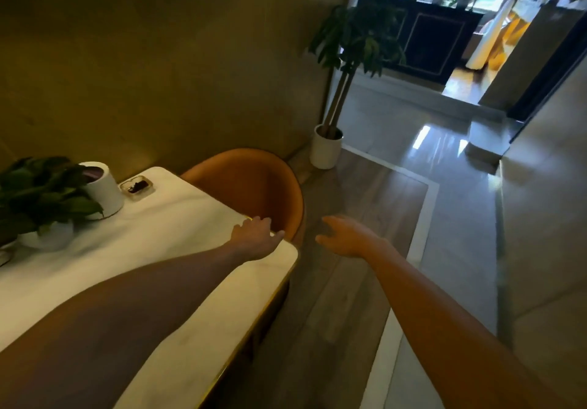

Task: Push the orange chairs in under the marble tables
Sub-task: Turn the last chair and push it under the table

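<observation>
An orange chair (254, 183) with a rounded back stands at the far side of the white marble table (165, 243), its seat hidden below the table top. My left hand (257, 237) reaches across the table's corner with fingers spread, right at the chair's near rim; I cannot tell whether it touches. My right hand (344, 235) hovers open over the floor just to the right of the chair, holding nothing.
On the table stand a leafy potted plant (41, 199), a white cylinder pot (101, 189) and a small glass ashtray (137, 186). A tall potted tree (330, 141) stands by the wall beyond the chair. Wood and glossy tile floor (413, 160) stretches to the right.
</observation>
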